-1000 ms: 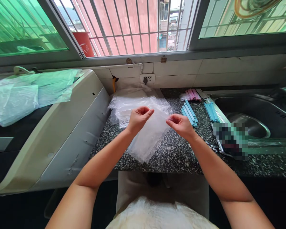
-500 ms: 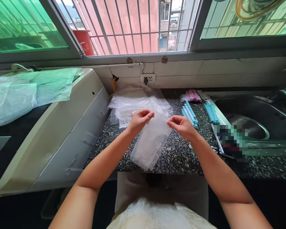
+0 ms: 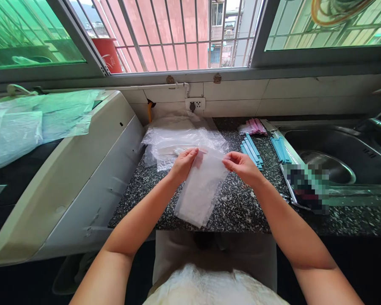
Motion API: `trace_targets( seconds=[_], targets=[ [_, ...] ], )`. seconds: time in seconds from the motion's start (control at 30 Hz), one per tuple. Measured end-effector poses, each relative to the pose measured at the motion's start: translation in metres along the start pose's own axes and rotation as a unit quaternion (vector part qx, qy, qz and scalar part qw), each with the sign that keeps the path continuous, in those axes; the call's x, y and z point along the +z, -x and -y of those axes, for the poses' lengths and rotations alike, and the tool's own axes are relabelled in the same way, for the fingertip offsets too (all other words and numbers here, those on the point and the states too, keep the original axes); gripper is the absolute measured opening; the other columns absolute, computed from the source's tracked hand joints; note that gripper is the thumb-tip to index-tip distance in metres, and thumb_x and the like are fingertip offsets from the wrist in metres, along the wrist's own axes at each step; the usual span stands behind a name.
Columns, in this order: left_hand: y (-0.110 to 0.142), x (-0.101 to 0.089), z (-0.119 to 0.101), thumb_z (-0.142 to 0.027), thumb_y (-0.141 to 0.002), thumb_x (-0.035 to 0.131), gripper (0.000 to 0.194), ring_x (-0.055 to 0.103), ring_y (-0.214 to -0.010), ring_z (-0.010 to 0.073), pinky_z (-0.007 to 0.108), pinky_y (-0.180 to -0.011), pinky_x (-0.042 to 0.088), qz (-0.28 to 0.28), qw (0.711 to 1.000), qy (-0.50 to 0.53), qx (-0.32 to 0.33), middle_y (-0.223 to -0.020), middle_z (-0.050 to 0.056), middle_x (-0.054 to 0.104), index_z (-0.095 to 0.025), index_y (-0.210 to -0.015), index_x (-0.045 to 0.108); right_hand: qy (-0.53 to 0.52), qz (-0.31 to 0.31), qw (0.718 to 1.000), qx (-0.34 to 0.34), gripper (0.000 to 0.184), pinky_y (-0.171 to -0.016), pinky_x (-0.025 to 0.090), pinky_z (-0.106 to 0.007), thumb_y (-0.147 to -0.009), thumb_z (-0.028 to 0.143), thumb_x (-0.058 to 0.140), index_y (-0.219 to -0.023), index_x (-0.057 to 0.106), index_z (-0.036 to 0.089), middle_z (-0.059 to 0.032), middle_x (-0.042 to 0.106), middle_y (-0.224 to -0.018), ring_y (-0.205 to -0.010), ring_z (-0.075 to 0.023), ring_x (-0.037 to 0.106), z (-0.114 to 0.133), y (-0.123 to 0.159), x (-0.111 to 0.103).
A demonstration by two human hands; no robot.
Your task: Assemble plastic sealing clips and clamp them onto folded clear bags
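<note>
A small clear plastic bag (image 3: 200, 190) hangs over the speckled granite counter (image 3: 241, 207), held by its top edge. My left hand (image 3: 184, 163) pinches the bag's top left corner, fingers closed on it. My right hand (image 3: 241, 166) pinches the top right corner. Behind the hands lies a loose pile of clear plastic bags (image 3: 178, 140). Just right of my right hand lie several blue sticks (image 3: 252, 151), with a second blue bunch (image 3: 281, 149) by the sink rim and pink sticks (image 3: 255, 126) farther back.
A steel sink (image 3: 333, 156) fills the right side, with a blurred patch on its front rim. A white appliance (image 3: 82, 169) with plastic sheets (image 3: 34, 123) on top stands to the left. A wall socket (image 3: 195, 103) sits below the barred window.
My left hand's fingers have slid forward and closed over the bag's top edge, and the two hands have come slightly closer. The bag hangs a little lower.
</note>
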State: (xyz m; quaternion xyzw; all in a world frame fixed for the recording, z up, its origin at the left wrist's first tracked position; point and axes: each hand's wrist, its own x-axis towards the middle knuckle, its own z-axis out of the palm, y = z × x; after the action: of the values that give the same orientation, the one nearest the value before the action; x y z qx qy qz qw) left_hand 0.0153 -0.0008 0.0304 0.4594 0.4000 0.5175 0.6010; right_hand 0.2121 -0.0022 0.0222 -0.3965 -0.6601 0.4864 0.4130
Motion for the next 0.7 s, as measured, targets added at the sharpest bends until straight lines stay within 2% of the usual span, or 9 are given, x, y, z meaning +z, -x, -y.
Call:
trace_targets(
  seconds=[0.17,0.3,0.43,0.57,0.7],
  targets=[
    [0.0005,0.0002,0.0016,-0.056,-0.059,0.072,0.047,0.043,-0.042,0.0059,0.020,-0.041,0.032,0.015,0.999,0.023,-0.022,-0.050,-0.003,0.050,-0.012,-0.076,0.068,0.002,0.020,1.000,-0.003,0.029,-0.050,0.029,-0.024,-0.074,0.045,0.060,-0.068,0.050,0.018,0.0048,0.044,-0.058,-0.052,-0.0071,0.037,-0.0009,0.0002,0.0016],
    [-0.0003,-0.0001,0.0055,-0.059,-0.059,0.071,0.051,0.044,-0.043,0.0063,0.020,-0.041,0.034,0.024,0.997,0.051,-0.058,-0.053,-0.002,0.054,-0.011,-0.075,0.068,-0.005,0.019,1.000,-0.001,0.028,-0.050,0.028,-0.024,-0.074,0.045,0.059,-0.070,0.051,0.018,0.0051,0.043,-0.058,-0.052,-0.0072,0.037,-0.0017,0.0000,0.0013],
    [-0.0005,-0.0009,0.0072,-0.055,-0.055,0.075,0.047,0.044,-0.041,0.0064,0.020,-0.041,0.033,0.032,0.995,0.058,-0.071,-0.050,-0.002,0.053,-0.011,-0.069,0.067,-0.005,0.026,1.000,0.002,0.028,-0.050,0.027,-0.024,-0.073,0.044,0.059,-0.069,0.051,0.018,0.0057,0.041,-0.057,-0.052,-0.0069,0.035,-0.0021,0.0001,0.0015],
    [-0.0006,-0.0044,0.0073,-0.049,-0.053,0.078,0.039,0.045,-0.042,0.0069,0.021,-0.043,0.034,0.022,0.997,0.045,-0.060,-0.048,-0.002,0.053,-0.013,-0.060,0.065,0.004,0.027,1.000,0.000,0.027,-0.051,0.027,-0.024,-0.074,0.043,0.059,-0.069,0.051,0.017,0.0053,0.040,-0.059,-0.054,-0.0071,0.035,-0.0029,0.0007,0.0026],
    [-0.0015,-0.0074,0.0089,-0.051,-0.052,0.077,0.040,0.039,-0.041,0.0058,0.021,-0.042,0.029,-0.013,0.999,-0.034,-0.005,-0.044,-0.003,0.050,-0.014,-0.060,0.067,0.036,0.020,0.999,-0.010,0.026,-0.053,0.030,-0.025,-0.073,0.042,0.059,-0.069,0.052,0.017,0.0033,0.044,-0.062,-0.057,-0.0083,0.039,-0.0069,0.0002,0.0034]
  ],
)
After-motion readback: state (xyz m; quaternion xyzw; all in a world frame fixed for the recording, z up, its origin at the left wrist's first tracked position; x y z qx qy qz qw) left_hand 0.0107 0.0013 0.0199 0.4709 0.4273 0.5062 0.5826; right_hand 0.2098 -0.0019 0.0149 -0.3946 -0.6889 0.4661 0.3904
